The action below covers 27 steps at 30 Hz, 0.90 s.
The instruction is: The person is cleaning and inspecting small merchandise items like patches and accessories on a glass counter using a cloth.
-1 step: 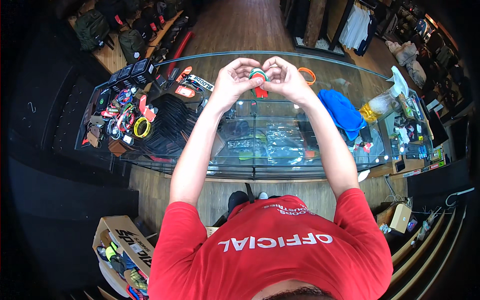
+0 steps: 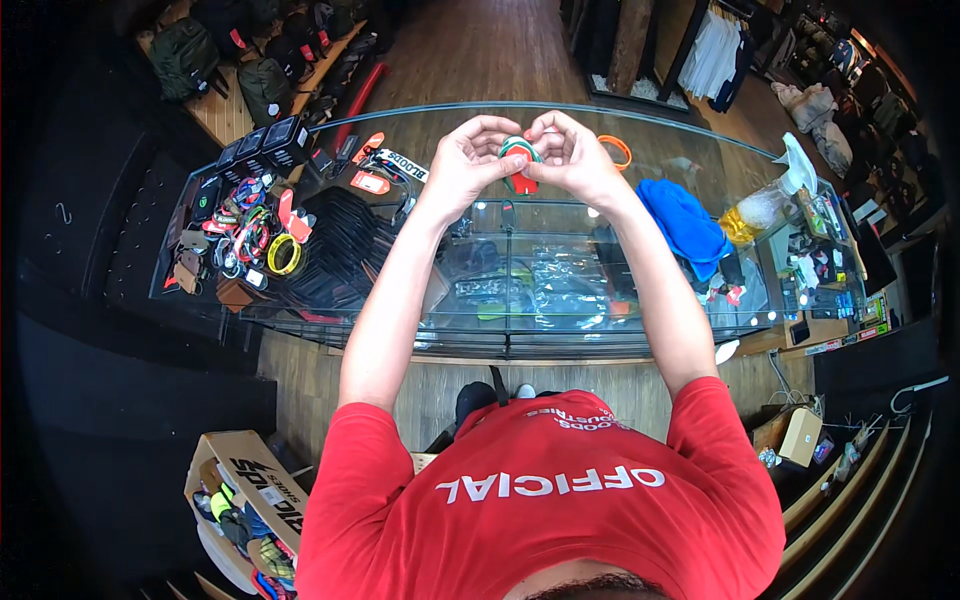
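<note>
Above the far part of the glass counter (image 2: 620, 285), both my hands meet fingertip to fingertip around a green and white wristband with a red tag (image 2: 523, 184). My left hand (image 2: 473, 160) pinches it from the left, thumb across its front. From the other side my right hand (image 2: 568, 158) grips it with thumb and curled fingers. Part of the band is hidden behind the fingers. An orange wristband (image 2: 628, 152) lies on the glass just right of my right hand. Red-orange tags (image 2: 370, 183) and a black strap with white lettering rest left of my left hand.
A pile of colourful wristbands (image 2: 240, 225), a yellow ring (image 2: 284, 256) and dark flat pieces (image 2: 345, 240) cover the counter's left. On its right are a blue cloth (image 2: 685, 225) and a spray bottle (image 2: 765, 210) with yellow liquid. An open cardboard box (image 2: 245, 500) stands lower left.
The wristband has turned slightly between my fingers, its red tag shifting a little, and a bit of red now shows near the upper fingertips. My arms stay in place.
</note>
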Each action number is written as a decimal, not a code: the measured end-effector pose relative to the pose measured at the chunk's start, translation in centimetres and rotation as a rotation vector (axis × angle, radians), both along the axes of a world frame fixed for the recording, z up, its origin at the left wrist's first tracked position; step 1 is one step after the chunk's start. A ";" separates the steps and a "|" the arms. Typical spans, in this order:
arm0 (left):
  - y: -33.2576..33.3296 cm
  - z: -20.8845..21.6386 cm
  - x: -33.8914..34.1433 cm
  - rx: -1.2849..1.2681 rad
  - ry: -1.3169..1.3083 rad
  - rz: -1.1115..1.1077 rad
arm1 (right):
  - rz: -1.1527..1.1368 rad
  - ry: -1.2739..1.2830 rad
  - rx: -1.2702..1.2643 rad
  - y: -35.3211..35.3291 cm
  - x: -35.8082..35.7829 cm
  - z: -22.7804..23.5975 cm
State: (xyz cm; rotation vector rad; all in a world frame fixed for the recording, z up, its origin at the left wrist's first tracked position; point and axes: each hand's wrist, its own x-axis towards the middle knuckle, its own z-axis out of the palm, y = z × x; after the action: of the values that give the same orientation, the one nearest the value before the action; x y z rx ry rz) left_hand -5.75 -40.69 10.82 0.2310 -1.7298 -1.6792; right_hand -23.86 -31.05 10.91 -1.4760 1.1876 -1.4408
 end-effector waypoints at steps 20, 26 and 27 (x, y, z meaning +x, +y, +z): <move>0.3 -1.1 -0.8 -0.389 -0.031 0.064 | -0.002 0.103 0.014 0.2 -0.1 -0.2; -0.2 -0.6 -0.4 -0.206 0.070 0.022 | -0.014 -0.025 -0.040 -0.3 0.1 -0.3; -0.2 -0.4 -0.4 -0.203 0.072 0.021 | -0.016 -0.023 -0.038 -0.4 0.0 -0.4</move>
State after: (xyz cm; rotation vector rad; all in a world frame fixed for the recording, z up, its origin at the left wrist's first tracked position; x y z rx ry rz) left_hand -6.14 -40.93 10.37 0.0930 -1.8222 -1.4665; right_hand -23.86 -31.44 10.47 -1.4745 1.1669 -1.4945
